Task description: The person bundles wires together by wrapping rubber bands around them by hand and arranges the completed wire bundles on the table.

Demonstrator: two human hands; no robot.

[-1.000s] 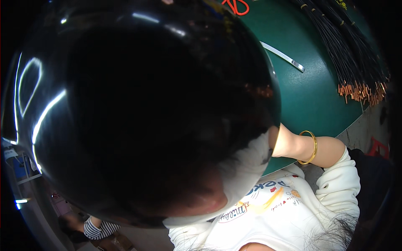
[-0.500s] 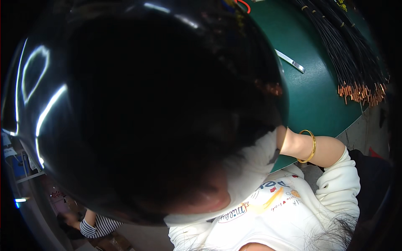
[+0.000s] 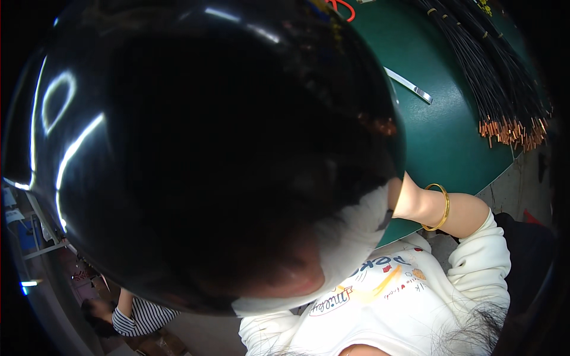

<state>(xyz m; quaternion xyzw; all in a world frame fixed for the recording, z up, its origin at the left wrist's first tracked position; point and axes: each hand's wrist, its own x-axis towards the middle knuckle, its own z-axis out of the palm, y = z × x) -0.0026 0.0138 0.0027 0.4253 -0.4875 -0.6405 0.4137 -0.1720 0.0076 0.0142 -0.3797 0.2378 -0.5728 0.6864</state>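
A large, glossy black rounded thing (image 3: 237, 148) fills most of the head view, very close up. Its kind cannot be made out; bright lights and a white top reflect in its surface. From the right, my right forearm (image 3: 466, 213), with a gold bangle (image 3: 445, 207) and a pushed-up white sleeve, reaches in behind its edge. Of my right hand (image 3: 405, 199) just the wrist end shows; the fingers are hidden, so whether they touch the black thing cannot be told. My left hand is out of sight, with only a white sleeve (image 3: 264, 335) showing on that side.
On a green table top (image 3: 442, 142) lie a slim silver metal strip (image 3: 409, 86) and bundles of black cables (image 3: 475, 65) with bare copper ends (image 3: 513, 132). A red loop (image 3: 347, 10) is at the top. Lower left, another person in a striped sleeve (image 3: 142, 317) is present.
The black thing's right edge has shifted slightly left, uncovering a bit more of the silver strip, the red loop and my right wrist. The other person's arm has moved slightly.
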